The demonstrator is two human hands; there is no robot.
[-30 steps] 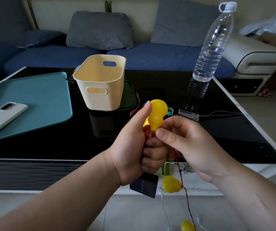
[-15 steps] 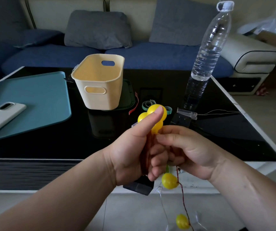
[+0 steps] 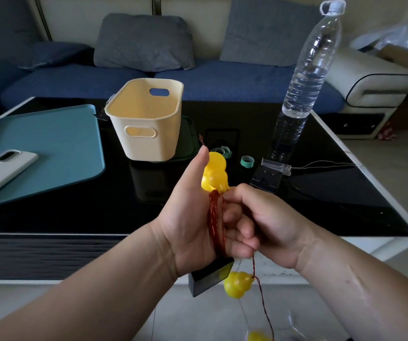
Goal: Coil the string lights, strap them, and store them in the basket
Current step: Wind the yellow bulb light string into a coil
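Left hand [image 3: 193, 217] first: fingers curled round the coil of string lights [image 3: 215, 222], thumb straight up against the yellow bulbs [image 3: 214, 173] bunched at the top. Right hand [image 3: 267, 225] sits tight against it, thumb and forefinger pinching the red wire just under those bulbs, and the loose tail drops out below my palm. All of this hangs in the air over the near edge of the table [image 3: 321, 205], well short of the basket [image 3: 148, 134], which stands open further back on the black top.

Now, doing this wrap well, as I judge it: feed the tail with light, even tension. Lay each turn beside the last in my left palm, not across it. Bring each bulb up to join the bunch so none snags. That dark box [image 3: 207, 276] poking out under my left hand wants tucking in, or its weight could drag the loops loose.

Quick count. One basket, one water bottle [image 3: 304, 89], one phone [image 3: 3, 168] lying on one blue mat [image 3: 50, 148]. Two green straps [image 3: 247, 161] curled on the table between basket and bottle, one half hidden behind the bulbs. Bulbs: a bunch at my thumb, at least two, I can't split them exactly. One dangles just beside the box, and one more sits at the bottom edge of view
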